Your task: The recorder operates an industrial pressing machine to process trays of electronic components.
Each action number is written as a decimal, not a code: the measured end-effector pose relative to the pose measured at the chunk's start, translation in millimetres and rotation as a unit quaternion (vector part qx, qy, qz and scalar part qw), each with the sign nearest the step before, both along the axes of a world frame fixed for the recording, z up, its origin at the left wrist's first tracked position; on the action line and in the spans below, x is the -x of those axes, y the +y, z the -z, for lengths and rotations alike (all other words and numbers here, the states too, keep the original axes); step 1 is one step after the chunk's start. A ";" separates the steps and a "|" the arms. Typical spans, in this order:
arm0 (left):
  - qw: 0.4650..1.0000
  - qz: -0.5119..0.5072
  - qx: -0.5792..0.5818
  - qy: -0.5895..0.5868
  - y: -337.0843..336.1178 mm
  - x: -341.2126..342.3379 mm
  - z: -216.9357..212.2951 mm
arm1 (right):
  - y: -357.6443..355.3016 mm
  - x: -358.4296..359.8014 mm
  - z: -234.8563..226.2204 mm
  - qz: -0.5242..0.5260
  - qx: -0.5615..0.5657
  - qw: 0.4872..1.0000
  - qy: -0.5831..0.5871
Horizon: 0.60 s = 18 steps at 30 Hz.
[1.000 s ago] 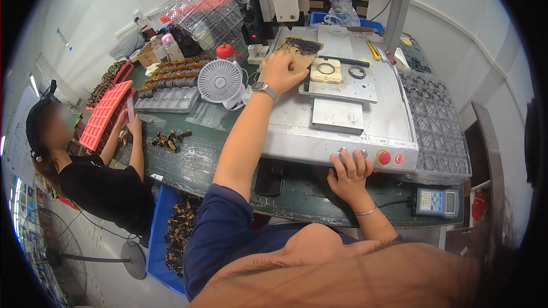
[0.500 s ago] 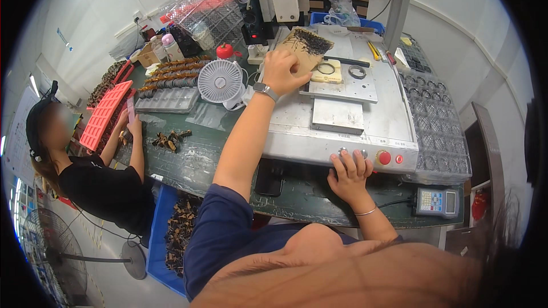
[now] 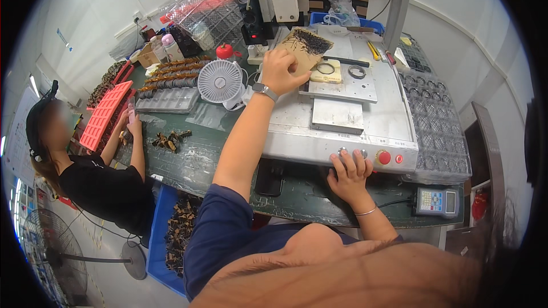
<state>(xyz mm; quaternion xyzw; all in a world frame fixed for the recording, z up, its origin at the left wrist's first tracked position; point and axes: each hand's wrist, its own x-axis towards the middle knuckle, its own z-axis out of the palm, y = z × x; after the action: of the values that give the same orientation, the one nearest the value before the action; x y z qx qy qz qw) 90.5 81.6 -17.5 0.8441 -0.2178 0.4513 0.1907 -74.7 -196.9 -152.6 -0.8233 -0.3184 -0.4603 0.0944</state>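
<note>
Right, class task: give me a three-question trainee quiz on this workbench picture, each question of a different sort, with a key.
1. True or false: the left hand holds a brown cardboard sheet tilted up over the machine bed.
2. Multiple choice: the right hand rests on A) the small white fan, B) the front panel of the machine beside the red button, C) the handheld controller.
3. Fill in: the co-worker on the left handles a ____ coloured tray.

Key: 1 true; 2 B; 3 red.
</note>
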 end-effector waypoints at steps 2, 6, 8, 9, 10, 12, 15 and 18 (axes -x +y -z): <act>1.000 -0.001 0.002 0.008 0.5 1.5 -0.4 | 0.0 -0.5 0.9 -0.001 0.000 1.000 -0.001; 1.000 0.003 0.003 0.002 0.7 0.9 -0.6 | -0.3 -0.6 1.3 0.000 0.000 1.000 -0.001; 1.000 0.004 0.006 0.004 1.2 1.2 -1.2 | -0.1 -0.6 1.3 0.001 0.000 1.000 -0.001; 1.000 0.005 0.005 0.005 0.5 1.6 -2.5 | -0.2 -0.7 1.5 0.002 0.000 1.000 -0.001; 1.000 0.025 -0.003 -0.016 -0.1 1.8 -3.9 | -0.2 -0.7 1.8 0.002 0.000 1.000 -0.001; 0.998 0.046 -0.011 -0.037 -1.0 2.8 -5.9 | 0.1 -0.8 2.1 0.002 -0.001 1.000 -0.002; 0.997 0.055 -0.018 -0.054 -1.3 4.0 -6.1 | 0.3 -0.9 2.0 0.002 -0.001 1.000 -0.004; 0.998 0.057 -0.019 -0.023 -0.6 3.0 -3.9 | 0.5 -1.0 1.7 0.001 -0.002 1.000 -0.006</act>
<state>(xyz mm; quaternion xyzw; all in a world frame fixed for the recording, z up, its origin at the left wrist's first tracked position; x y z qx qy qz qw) 87.5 81.0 -13.6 0.8235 -0.2782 0.4546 0.1946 -73.7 -196.4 -154.2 -0.8206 -0.3174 -0.4661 0.0931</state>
